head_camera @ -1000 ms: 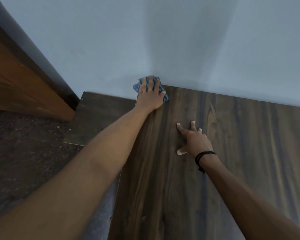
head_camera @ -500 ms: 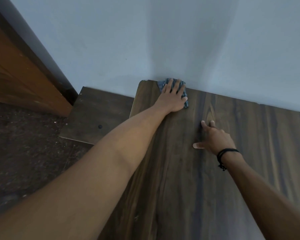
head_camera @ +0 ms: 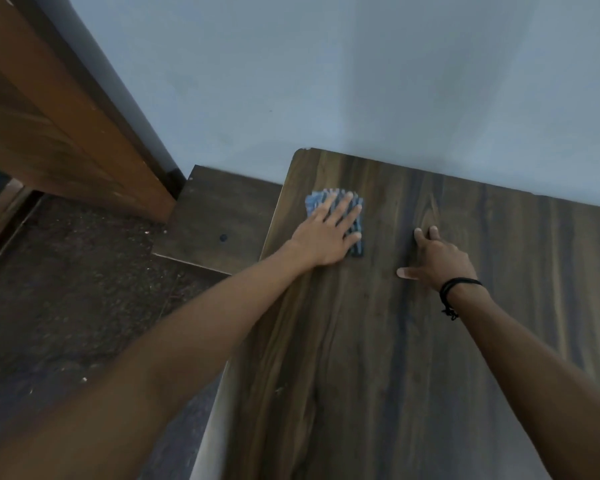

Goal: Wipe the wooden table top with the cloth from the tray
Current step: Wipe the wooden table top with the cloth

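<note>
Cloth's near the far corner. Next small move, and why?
Probably draw the cloth toward you down the table: the left hand presses it flat near the far edge, and the right hand beside it blocks a sideways sweep.

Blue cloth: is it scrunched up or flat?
Flat. The cloth lies pressed on the wooden table under the left hand, fingers straight.

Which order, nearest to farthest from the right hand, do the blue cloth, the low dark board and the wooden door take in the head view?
1. blue cloth: just left of the right hand, on the table top under the left hand.
2. low dark board: beyond the table's left edge.
3. wooden door: far left.
</note>
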Action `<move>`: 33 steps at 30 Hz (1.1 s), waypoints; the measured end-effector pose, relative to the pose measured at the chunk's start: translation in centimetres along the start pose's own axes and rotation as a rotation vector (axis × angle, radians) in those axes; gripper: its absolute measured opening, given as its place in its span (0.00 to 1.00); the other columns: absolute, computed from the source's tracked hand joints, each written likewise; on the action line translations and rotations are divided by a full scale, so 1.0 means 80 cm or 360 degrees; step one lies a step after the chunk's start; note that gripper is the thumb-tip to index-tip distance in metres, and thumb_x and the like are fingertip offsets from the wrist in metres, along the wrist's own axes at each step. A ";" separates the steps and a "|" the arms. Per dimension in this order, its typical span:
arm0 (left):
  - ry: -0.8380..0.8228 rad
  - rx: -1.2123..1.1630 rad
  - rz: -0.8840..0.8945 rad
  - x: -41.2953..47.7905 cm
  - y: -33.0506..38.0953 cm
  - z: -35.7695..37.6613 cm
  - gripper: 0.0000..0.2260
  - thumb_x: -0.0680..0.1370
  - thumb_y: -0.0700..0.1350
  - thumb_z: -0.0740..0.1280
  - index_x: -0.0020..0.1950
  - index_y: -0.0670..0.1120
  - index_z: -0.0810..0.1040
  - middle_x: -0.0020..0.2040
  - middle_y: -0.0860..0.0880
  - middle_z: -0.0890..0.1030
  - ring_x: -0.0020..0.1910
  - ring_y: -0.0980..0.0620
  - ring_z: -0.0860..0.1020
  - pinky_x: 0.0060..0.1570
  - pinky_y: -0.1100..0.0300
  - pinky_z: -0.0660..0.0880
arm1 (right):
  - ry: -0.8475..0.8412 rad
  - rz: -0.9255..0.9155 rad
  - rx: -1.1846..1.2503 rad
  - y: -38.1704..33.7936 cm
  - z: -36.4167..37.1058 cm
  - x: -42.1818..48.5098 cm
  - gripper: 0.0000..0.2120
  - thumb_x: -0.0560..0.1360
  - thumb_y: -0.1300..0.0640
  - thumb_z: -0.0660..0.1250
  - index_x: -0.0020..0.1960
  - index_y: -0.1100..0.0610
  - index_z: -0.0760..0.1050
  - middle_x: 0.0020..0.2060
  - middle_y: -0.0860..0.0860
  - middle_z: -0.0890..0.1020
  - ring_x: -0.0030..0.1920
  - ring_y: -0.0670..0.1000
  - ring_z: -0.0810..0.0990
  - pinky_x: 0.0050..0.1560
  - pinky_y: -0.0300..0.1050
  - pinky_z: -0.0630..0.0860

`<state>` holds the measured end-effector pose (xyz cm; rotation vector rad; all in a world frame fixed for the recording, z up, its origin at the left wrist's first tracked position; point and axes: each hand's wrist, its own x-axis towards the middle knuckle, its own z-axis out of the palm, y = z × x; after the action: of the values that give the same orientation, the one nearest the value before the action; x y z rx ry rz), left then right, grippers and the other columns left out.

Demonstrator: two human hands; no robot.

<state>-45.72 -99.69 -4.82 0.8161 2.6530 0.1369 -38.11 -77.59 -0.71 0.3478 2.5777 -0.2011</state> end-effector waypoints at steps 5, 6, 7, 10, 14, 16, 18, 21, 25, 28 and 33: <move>-0.0045 -0.0134 -0.0198 0.043 0.017 -0.025 0.29 0.85 0.59 0.45 0.82 0.50 0.38 0.80 0.46 0.33 0.78 0.42 0.31 0.76 0.45 0.35 | -0.0011 0.0003 -0.0057 -0.003 -0.003 -0.001 0.48 0.73 0.41 0.74 0.82 0.53 0.51 0.81 0.57 0.51 0.74 0.64 0.66 0.70 0.60 0.68; -0.0040 -0.0132 -0.0155 0.026 0.020 -0.017 0.29 0.85 0.59 0.45 0.82 0.50 0.38 0.80 0.47 0.34 0.78 0.43 0.31 0.76 0.45 0.35 | -0.0004 -0.0013 -0.0068 -0.005 -0.003 -0.002 0.48 0.73 0.41 0.74 0.82 0.54 0.52 0.81 0.58 0.52 0.73 0.64 0.67 0.70 0.59 0.68; -0.0025 -0.0131 -0.0102 0.001 0.024 -0.004 0.29 0.85 0.59 0.44 0.82 0.50 0.39 0.81 0.47 0.34 0.78 0.43 0.32 0.77 0.44 0.36 | 0.0009 -0.0032 -0.0072 -0.006 -0.003 -0.004 0.47 0.73 0.41 0.74 0.82 0.54 0.53 0.81 0.58 0.53 0.73 0.64 0.68 0.69 0.59 0.68; 0.0063 -0.0060 -0.0012 -0.100 0.040 0.047 0.29 0.85 0.60 0.41 0.82 0.48 0.42 0.81 0.44 0.39 0.79 0.43 0.35 0.78 0.44 0.39 | 0.0036 -0.0060 -0.0076 -0.005 -0.002 -0.011 0.46 0.74 0.40 0.73 0.82 0.54 0.53 0.81 0.57 0.53 0.72 0.64 0.69 0.68 0.59 0.68; 0.0122 -0.0021 0.0022 -0.258 0.071 0.112 0.28 0.85 0.60 0.41 0.82 0.46 0.46 0.81 0.43 0.43 0.80 0.40 0.40 0.78 0.43 0.44 | 0.0038 -0.0086 -0.0081 -0.009 0.000 -0.028 0.42 0.76 0.41 0.70 0.81 0.54 0.55 0.80 0.59 0.54 0.72 0.66 0.69 0.68 0.59 0.69; 0.0154 0.0071 0.0061 -0.331 0.081 0.138 0.28 0.86 0.59 0.45 0.82 0.46 0.50 0.82 0.43 0.47 0.80 0.39 0.45 0.77 0.42 0.47 | 0.0003 -0.0119 -0.0119 -0.013 0.004 -0.044 0.40 0.77 0.42 0.70 0.82 0.52 0.55 0.81 0.58 0.54 0.72 0.64 0.69 0.68 0.58 0.69; 0.0104 0.0098 0.0094 -0.377 0.083 0.157 0.28 0.86 0.59 0.46 0.82 0.47 0.51 0.82 0.43 0.48 0.81 0.40 0.46 0.78 0.43 0.50 | -0.0057 -0.0133 -0.0159 -0.017 0.013 -0.067 0.42 0.77 0.43 0.71 0.82 0.50 0.53 0.81 0.58 0.52 0.72 0.64 0.68 0.68 0.58 0.69; 0.0124 0.0076 0.0150 -0.365 0.072 0.155 0.28 0.86 0.60 0.45 0.82 0.47 0.49 0.82 0.44 0.48 0.81 0.40 0.46 0.78 0.44 0.51 | -0.0145 -0.0108 -0.0184 -0.015 0.034 -0.104 0.49 0.73 0.41 0.74 0.83 0.48 0.48 0.81 0.58 0.48 0.75 0.63 0.65 0.73 0.57 0.63; 0.0177 0.0005 -0.0136 -0.280 0.063 0.113 0.29 0.85 0.60 0.43 0.82 0.46 0.43 0.82 0.42 0.43 0.80 0.40 0.39 0.78 0.43 0.43 | -0.0202 -0.0077 -0.0168 -0.020 0.070 -0.148 0.55 0.69 0.38 0.76 0.83 0.46 0.44 0.82 0.57 0.44 0.77 0.64 0.61 0.75 0.57 0.60; 0.0119 -0.0091 -0.0310 -0.257 0.062 0.096 0.29 0.85 0.59 0.45 0.82 0.47 0.42 0.82 0.43 0.40 0.79 0.40 0.37 0.77 0.45 0.39 | -0.0219 -0.0061 -0.0162 -0.027 0.095 -0.175 0.54 0.70 0.39 0.76 0.83 0.48 0.44 0.81 0.58 0.44 0.78 0.64 0.58 0.76 0.57 0.58; 0.0076 -0.0054 -0.0049 -0.391 0.086 0.165 0.30 0.85 0.60 0.42 0.82 0.47 0.44 0.82 0.42 0.41 0.80 0.40 0.38 0.78 0.42 0.44 | -0.0136 -0.0102 -0.0164 -0.040 0.123 -0.215 0.50 0.73 0.41 0.74 0.83 0.51 0.47 0.81 0.61 0.46 0.78 0.63 0.60 0.76 0.57 0.58</move>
<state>-13.24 -111.73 -6.06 0.7697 2.6990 0.1953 -19.99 -86.30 0.14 0.2143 2.5050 -0.1034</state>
